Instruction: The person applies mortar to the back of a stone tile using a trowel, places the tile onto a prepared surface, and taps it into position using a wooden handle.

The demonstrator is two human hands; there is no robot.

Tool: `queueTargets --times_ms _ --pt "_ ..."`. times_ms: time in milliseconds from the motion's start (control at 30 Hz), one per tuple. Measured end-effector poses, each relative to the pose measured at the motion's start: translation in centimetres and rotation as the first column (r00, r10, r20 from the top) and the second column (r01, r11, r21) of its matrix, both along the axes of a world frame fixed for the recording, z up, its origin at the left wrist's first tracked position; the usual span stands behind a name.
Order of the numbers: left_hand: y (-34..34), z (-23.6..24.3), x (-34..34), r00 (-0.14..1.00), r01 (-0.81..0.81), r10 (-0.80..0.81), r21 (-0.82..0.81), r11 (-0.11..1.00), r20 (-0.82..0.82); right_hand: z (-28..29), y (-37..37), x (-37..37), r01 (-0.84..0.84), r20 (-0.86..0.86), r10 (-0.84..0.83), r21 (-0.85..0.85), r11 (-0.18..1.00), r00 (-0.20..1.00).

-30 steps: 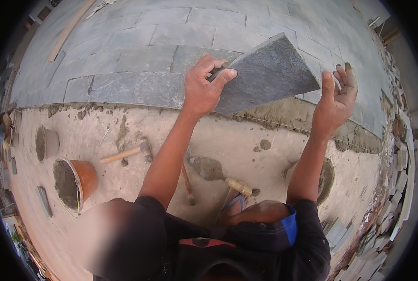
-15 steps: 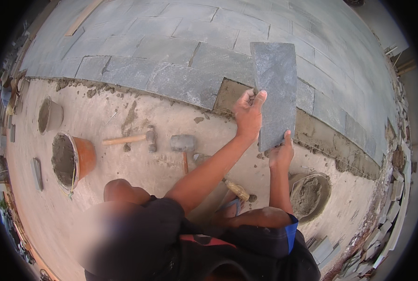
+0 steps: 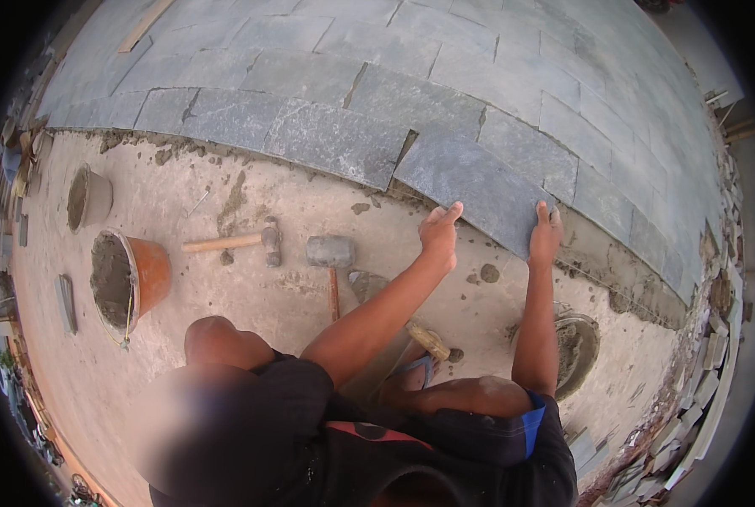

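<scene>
A grey rectangular stone tile is held tilted over the mortar bed at the near edge of the paving. My left hand grips its near edge, thumb on top. On the tile's right end, my right hand is closed, thumb and fingers round the edge. The tile's far left corner lies close to the last laid tile in the front row; whether they touch I cannot tell. A thin string runs along the mortar's near side.
On the floor to the left lie a wooden-handled hammer and a black-headed mallet. An orange bucket of mortar stands beyond them, with a grey bucket behind. Another mortar bucket sits by my right arm. Stone pieces are piled far right.
The tile has turned from upright to lying slantwise and come down over the mortar bed. My right hand has moved up and right; my left hand has shifted slightly down.
</scene>
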State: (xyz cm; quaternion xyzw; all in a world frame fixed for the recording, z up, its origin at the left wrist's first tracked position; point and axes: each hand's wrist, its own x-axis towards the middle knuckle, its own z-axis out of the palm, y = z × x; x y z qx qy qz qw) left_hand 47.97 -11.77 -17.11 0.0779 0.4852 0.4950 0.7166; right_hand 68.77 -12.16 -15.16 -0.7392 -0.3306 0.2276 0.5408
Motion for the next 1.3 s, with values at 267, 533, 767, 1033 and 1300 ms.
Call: queueTargets --times_ms 267,533,767,1033,1300 --pt "0.9 -1.1 0.1 1.000 0.008 -0.008 -0.135 0.991 -0.001 -0.8 1.9 0.5 -0.044 0.028 0.045 -0.040 0.998 0.999" --pt "0.7 -2.4 -0.1 0.998 0.048 -0.045 -0.082 0.996 0.033 -0.9 2.6 0.6 -0.142 0.114 0.137 0.038 0.989 0.984" --pt "0.4 -2.6 -0.3 0.997 0.071 -0.071 -0.118 0.990 0.007 -1.2 2.7 1.1 -0.162 0.159 0.165 -0.030 0.986 0.973" --pt "0.2 -2.6 -0.4 0.996 0.067 -0.073 -0.117 0.991 -0.048 -1.8 3.3 1.0 -0.158 0.114 0.162 -0.045 0.986 0.980" --pt "0.6 -3.2 -0.5 0.981 0.093 -0.100 -0.052 0.994 -0.168 -2.5 3.8 1.5 -0.118 0.306 0.174 -0.192 0.974 0.936"
